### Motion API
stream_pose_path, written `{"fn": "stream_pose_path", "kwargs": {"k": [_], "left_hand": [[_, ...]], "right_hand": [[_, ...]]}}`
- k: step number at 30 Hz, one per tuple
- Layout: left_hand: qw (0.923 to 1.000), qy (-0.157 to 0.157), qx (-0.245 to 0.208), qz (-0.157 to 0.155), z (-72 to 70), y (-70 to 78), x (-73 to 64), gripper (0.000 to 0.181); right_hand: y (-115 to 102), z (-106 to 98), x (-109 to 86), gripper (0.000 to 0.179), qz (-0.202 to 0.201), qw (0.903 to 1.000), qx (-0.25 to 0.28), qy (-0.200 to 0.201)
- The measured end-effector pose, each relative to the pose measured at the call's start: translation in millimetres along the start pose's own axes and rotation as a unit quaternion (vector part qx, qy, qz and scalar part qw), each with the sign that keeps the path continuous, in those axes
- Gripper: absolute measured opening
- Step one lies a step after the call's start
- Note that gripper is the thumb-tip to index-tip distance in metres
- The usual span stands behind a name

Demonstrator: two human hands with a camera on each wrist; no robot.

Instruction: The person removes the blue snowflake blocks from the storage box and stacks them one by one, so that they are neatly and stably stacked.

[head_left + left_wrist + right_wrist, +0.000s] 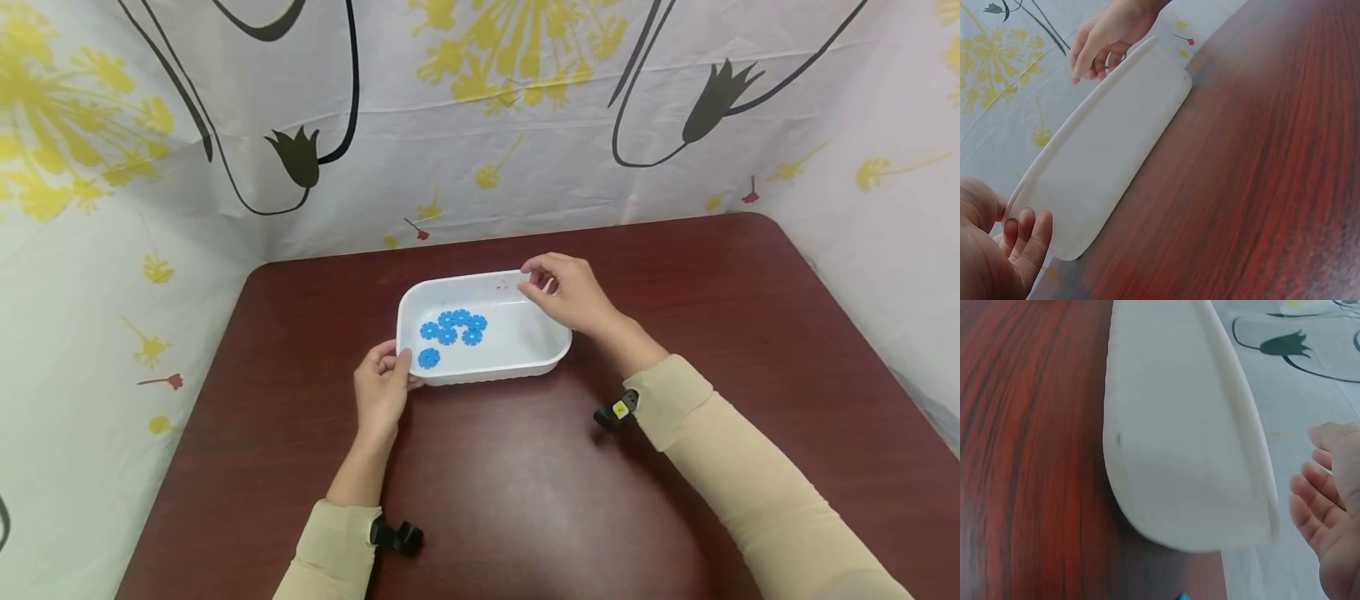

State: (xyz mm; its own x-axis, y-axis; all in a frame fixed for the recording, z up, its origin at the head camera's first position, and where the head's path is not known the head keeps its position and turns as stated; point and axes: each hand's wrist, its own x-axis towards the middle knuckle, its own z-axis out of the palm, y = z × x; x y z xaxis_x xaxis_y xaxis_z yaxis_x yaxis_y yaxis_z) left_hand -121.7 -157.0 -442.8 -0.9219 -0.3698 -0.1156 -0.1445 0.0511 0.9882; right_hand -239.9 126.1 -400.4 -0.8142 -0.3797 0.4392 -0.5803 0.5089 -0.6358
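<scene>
Several blue discs (461, 317) lie in a white tray (521, 337), ctr of frame. L hand (381, 393) grips tray's lower-left rim; R hand (573, 292), thumb & fingers apart, is nr upper-right rim.

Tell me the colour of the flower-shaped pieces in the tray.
The flower-shaped pieces in the white tray are bright blue, seen best in the head view.

Dark reddish-brown table (525, 483), streaked wood grain, glossy sheen, rounded far corners, white tray (517, 337) on it
</scene>
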Motion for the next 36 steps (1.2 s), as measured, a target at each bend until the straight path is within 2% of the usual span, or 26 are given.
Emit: {"fn": "stream_pose_path", "kwargs": {"k": [5, 12, 20, 28, 36], "left_hand": [[1.0000, 0.002, -0.005, -0.001, 0.8, 0.8, 1.3, 0.032], [1.0000, 0.000, -0.002, 0.007, 0.7, 1.3, 1.5, 0.032], [1.0000, -0.004, -0.002, 0.004, -0.5, 2.4, 1.5, 0.033], [1.0000, -0.001, 0.001, -0.004, -0.4, 1.6, 0.2, 0.032], [1.0000, 0.003, 0.002, -0.002, 2.1, 0.5, -0.2, 0.031]], "right_hand": [[-7, 14, 7.2, 0.020, -0.005, 0.9989, 0.008, -0.045], [-8, 28, 9.7, 0.023, 0.013, 0.9950, 0.006, -0.098], [-10, 36, 11.9, 0.025, 0.013, 0.9940, -0.019, -0.107], [-11, 44, 14.3, 0.029, 0.034, 0.9914, -0.035, -0.122], [-12, 50, 15.2, 0.031, 0.049, 0.9881, -0.026, -0.143]]}}
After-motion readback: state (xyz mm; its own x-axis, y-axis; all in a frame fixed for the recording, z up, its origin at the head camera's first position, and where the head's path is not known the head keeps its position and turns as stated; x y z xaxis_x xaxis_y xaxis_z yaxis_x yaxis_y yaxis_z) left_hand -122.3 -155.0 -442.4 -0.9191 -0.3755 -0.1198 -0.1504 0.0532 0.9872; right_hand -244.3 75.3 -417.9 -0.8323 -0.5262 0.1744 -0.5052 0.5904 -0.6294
